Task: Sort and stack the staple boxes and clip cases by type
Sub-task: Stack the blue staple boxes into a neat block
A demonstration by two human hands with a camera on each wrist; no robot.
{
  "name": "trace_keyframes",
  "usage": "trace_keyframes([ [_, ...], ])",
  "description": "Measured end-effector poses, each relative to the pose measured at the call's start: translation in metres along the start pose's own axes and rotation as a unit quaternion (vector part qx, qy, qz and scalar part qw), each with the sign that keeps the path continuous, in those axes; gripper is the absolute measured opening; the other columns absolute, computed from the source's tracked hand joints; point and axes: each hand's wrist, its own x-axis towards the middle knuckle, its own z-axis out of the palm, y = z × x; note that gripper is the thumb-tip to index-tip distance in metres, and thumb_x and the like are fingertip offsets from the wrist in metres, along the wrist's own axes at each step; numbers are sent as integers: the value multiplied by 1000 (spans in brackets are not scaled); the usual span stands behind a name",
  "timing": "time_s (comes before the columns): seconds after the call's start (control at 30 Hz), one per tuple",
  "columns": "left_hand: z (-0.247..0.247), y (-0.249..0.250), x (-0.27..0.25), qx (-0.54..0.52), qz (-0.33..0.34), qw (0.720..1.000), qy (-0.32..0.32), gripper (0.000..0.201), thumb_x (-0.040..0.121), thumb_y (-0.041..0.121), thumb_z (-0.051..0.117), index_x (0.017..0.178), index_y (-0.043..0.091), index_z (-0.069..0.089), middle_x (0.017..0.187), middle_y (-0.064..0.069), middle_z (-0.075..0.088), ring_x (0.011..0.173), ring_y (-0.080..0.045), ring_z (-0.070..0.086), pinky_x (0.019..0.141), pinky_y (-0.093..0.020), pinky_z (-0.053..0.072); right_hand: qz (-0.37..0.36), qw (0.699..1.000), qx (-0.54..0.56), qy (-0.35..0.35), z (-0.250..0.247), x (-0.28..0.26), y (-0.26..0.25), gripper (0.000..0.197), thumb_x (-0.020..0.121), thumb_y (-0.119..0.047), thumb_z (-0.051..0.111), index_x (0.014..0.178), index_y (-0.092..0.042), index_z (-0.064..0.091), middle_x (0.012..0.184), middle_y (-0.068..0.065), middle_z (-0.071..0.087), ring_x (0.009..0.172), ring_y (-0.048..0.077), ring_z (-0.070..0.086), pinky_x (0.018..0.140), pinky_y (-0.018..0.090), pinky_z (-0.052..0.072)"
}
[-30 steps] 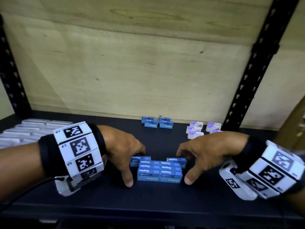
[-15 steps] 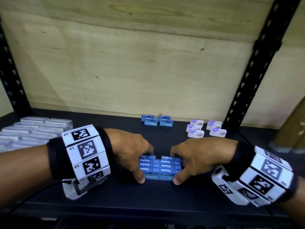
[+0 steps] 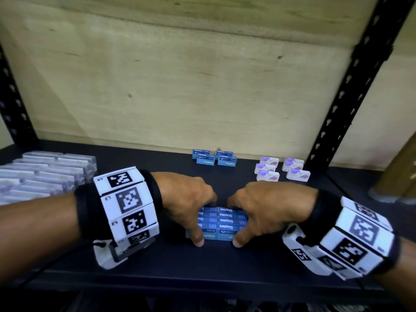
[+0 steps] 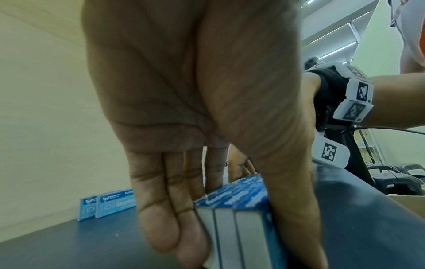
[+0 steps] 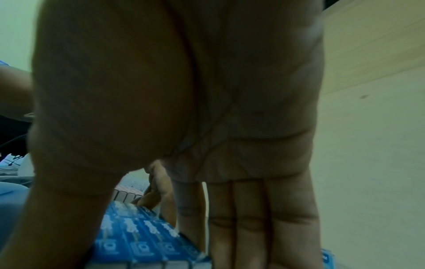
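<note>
squeezing the blue staple boxes (image 3: 221, 222) between my left hand (image 3: 188, 199) and right hand (image 3: 267, 210), fingers curled around both ends, long axis left-right.

My head camera looks forward and down onto the black metal shelf (image 3: 258, 264). Each wrist camera sits very near its palm, facing along the fingers; all three share the block of blue cardboard staple boxes (image 3: 221, 222) (image 4: 239, 209) (image 5: 138, 242).

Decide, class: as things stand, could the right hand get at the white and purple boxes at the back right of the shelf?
Probably yes, once freed. The right hand grips the blue staple boxes with the left hand. The white and purple boxes lie just behind it, with bare shelf between.
</note>
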Motion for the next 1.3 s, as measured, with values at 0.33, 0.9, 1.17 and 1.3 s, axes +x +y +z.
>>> trace_keyframes([
  [0.33,1,2,0,4,-1,1000,3,61,70,57,79,119,28,57,103,8,62,86,-12,61,71,-28,52,8,1000,-8,-9,0,1,-4,56,74,-64,72,112,-25,60,96,-2,64,85,21,63,70,33,53],
  [0.9,-9,-9,-5,-20,-15,1000,-2,78,67,71,71,132,35,48,121,13,59,103,-10,58,91,-31,50,16,996,67,-58,-14,-6,14,66,73,-70,69,126,-35,52,104,-17,62,95,9,60,90,32,51],
  [1.17,-39,-40,12,-25,-49,996,63,66,80,65,63,135,29,51,127,11,57,103,-11,55,93,-27,44,40,990,134,18,-36,24,55,49,83,-64,63,123,-35,59,110,-16,64,92,3,61,96,29,47],
  [1.3,-50,-61,33,-3,-70,995,71,58,85,60,63,131,27,54,124,8,60,105,-13,56,93,-29,46,62,989,125,55,-39,55,78,32,88,-51,65,115,-32,63,107,-12,66,86,7,61,87,29,47],
])
